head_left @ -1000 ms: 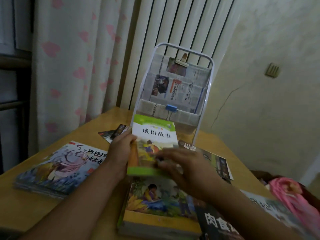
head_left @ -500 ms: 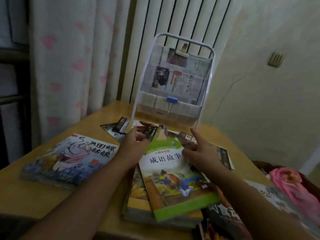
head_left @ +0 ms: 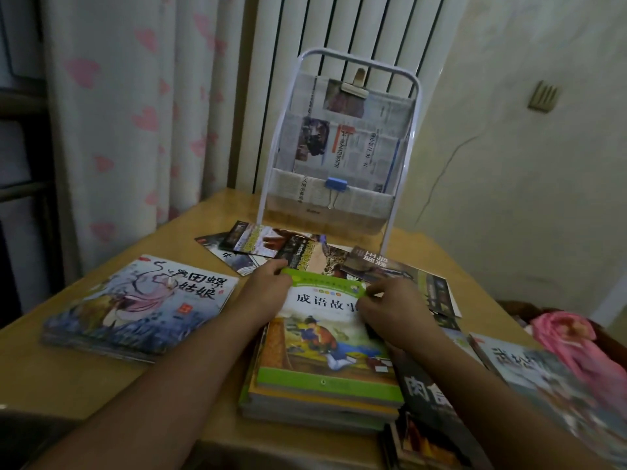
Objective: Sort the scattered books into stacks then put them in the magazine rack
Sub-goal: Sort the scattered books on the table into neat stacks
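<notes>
Far-left stack: the picture books with the pale figure cover (head_left: 142, 303) lie squared on the left of the bench (head_left: 68, 374), well apart from my hands.

Left grip: my left hand (head_left: 268, 290) has its fingers curled over the far-left corner of the green-bordered book (head_left: 325, 337), grasping that edge.

Book in hand: it lies face up on top of the middle stack (head_left: 315, 398), near the front of the bench, a little askew to the books under it.

Right grip: my right hand (head_left: 393, 307) pinches the far-right corner of the same book, with the fingertips on the cover.

Loose magazines: the scattered magazines (head_left: 271, 245) lie fanned on the far side, just beyond my fingers, some tucked under the book's far edge.

Rack: the magazine rack (head_left: 339, 147) stands at the far edge of the bench, lined with newspaper held by a blue clip; I see none of the books in it.

Right pile: dark-covered books (head_left: 424, 385) overlap at the near right, blurred, near the bench edge.

Risk, stack: if I leave the top book crooked, I judge the middle stack may slide when lifted.

Risk, magazines: dragging the book back could pull the glossy magazines along.

Risk, right pile: my right forearm hangs over it, so a careless sweep could knock those books off the bench.
</notes>
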